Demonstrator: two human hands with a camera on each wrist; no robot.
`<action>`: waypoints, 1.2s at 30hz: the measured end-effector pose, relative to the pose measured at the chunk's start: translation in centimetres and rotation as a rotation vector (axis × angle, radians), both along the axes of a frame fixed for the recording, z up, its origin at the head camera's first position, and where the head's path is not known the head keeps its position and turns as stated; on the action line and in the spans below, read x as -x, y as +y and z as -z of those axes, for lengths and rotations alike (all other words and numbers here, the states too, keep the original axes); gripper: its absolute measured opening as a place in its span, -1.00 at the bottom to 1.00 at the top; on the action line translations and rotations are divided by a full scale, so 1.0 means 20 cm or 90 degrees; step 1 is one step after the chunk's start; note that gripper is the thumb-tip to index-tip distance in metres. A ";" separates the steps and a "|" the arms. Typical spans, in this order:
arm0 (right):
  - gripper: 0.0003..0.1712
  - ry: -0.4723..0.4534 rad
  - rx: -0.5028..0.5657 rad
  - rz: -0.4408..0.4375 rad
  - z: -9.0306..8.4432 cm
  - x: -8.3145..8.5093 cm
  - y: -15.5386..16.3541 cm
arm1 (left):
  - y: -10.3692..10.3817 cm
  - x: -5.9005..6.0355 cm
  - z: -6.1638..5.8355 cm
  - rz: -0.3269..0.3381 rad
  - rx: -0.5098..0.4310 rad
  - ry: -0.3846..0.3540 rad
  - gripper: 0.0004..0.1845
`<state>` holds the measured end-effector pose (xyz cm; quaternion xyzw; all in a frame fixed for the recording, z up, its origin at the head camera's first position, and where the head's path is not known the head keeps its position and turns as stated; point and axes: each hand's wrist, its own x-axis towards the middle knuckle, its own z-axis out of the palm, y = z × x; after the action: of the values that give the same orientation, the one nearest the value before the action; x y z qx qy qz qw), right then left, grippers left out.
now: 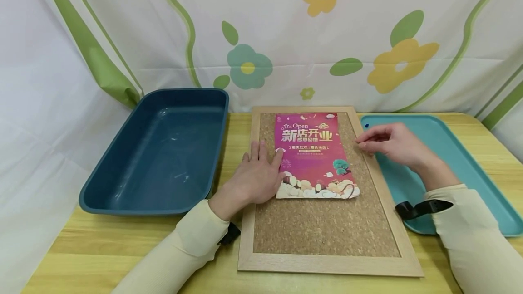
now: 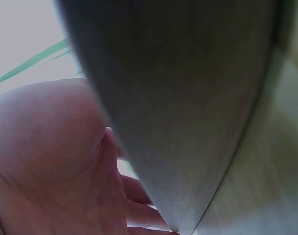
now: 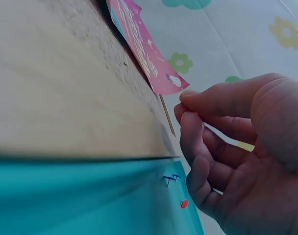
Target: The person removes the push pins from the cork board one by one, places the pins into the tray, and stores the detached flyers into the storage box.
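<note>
While the pink flyer (image 1: 313,155) lies on the upper part of the cork board (image 1: 327,230), your left hand (image 1: 257,176) presses flat on its left edge, fingers straight. Your right hand (image 1: 392,142) hovers at the board's right frame, thumb & fingertips pinched together; can't tell what's between them. Teal tray (image 1: 461,149) sits right of board, dark blue bin (image 1: 163,149) left, all on the tabletop (image 1: 102,248).
</note>
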<state>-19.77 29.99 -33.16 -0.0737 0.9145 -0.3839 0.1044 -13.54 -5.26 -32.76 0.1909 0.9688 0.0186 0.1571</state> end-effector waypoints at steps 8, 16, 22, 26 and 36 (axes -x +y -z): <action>-0.63 -0.027 -0.025 0.028 0.01 0.02 0.04 | 0.00 0.00 0.01 0.001 0.003 -0.002 -0.27; -0.59 -0.044 -0.028 0.045 0.02 0.03 0.05 | 0.00 0.00 0.00 0.004 0.006 0.003 -0.27; -0.58 -0.051 -0.020 0.044 0.03 0.04 0.05 | 0.00 0.00 0.00 0.002 0.006 0.008 -0.27; -0.59 -0.047 -0.018 0.040 0.03 0.04 0.05 | 0.00 0.01 0.00 0.004 0.005 0.005 -0.27; -0.59 -0.062 -0.032 0.062 0.03 0.05 0.09 | 0.00 0.01 0.00 -0.001 0.008 -0.004 -0.27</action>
<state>-20.80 31.76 -33.83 -0.0076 0.9201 -0.3688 0.1319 -13.82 -5.18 -32.71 0.1892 0.9685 0.0135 0.1612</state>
